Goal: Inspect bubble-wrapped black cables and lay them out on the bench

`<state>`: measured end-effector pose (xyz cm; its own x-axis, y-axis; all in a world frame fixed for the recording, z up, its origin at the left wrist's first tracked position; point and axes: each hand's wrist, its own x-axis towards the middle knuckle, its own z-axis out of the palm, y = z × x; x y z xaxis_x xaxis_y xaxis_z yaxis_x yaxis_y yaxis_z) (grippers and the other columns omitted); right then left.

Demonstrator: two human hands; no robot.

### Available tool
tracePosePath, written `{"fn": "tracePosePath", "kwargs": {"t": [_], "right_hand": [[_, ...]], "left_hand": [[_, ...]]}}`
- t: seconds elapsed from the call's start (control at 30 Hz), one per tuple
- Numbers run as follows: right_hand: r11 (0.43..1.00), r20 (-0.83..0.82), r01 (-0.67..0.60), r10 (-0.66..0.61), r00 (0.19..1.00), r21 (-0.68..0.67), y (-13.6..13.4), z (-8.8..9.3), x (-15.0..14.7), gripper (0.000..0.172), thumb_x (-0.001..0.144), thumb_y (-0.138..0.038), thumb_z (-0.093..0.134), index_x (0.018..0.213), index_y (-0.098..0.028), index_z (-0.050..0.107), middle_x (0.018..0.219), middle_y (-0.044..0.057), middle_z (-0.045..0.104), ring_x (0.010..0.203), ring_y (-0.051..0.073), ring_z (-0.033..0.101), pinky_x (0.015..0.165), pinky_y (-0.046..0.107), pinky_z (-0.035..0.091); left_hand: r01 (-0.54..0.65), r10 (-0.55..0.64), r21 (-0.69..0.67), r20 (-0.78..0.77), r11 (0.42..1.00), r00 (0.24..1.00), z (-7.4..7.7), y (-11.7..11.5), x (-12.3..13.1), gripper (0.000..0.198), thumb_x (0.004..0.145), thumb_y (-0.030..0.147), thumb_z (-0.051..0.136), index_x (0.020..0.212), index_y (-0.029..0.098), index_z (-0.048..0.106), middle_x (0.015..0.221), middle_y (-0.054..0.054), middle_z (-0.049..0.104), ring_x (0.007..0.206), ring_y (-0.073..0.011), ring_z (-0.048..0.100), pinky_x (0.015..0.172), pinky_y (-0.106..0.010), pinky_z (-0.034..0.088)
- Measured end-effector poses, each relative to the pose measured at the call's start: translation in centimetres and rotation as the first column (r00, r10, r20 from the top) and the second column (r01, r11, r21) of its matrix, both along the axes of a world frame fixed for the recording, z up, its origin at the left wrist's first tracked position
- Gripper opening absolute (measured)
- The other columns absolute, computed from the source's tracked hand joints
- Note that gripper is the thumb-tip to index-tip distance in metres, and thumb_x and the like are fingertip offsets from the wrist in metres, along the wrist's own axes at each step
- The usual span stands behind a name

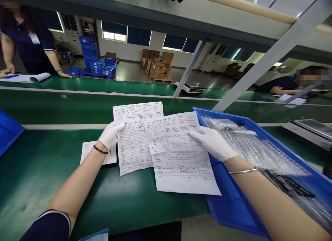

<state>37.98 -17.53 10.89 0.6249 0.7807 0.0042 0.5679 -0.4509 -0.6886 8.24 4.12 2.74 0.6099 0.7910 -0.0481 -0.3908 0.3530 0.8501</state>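
Observation:
My left hand (110,135), in a white glove, pinches the left edge of a printed form sheet (129,144) with handwritten entries. A second form sheet (181,154) is gripped at its right edge by my right hand (211,142), gloved likewise. This right sheet overlaps the left one, and both are held up over the green work surface (64,185). Behind my left wrist, a small stack of white papers (86,151) lies on the surface, partly hidden by the hand and the left sheet. Next to my right forearm stands a blue bin (225,196).
Clear plastic bags (249,144) with dark items fill much of the bin. Another blue bin (9,130) is at far left. Metal posts (190,68) rise beyond the sheets, near a scale (193,87). One co-worker (31,44) stands at left; another (287,83) sits at right.

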Motion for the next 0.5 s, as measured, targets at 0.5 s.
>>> {"fn": "tracePosePath", "kwargs": {"t": [0.5], "right_hand": [[0.998,-0.119,0.038,-0.031,0.992,0.059,0.11,0.4,-0.62,0.021,0.082,-0.035,0.063,0.082,-0.016,0.074,0.094,0.007,0.077,0.096,0.028,0.07,0.082,0.034,0.057]], "left_hand": [[-0.018,0.019,0.035,-0.023,0.999,1.0,-0.16,0.21,-0.26,0.054,0.072,0.025,0.089,0.122,0.013,0.072,0.133,-0.017,0.067,0.13,-0.0399,0.058,0.112,-0.053,0.051]]}}
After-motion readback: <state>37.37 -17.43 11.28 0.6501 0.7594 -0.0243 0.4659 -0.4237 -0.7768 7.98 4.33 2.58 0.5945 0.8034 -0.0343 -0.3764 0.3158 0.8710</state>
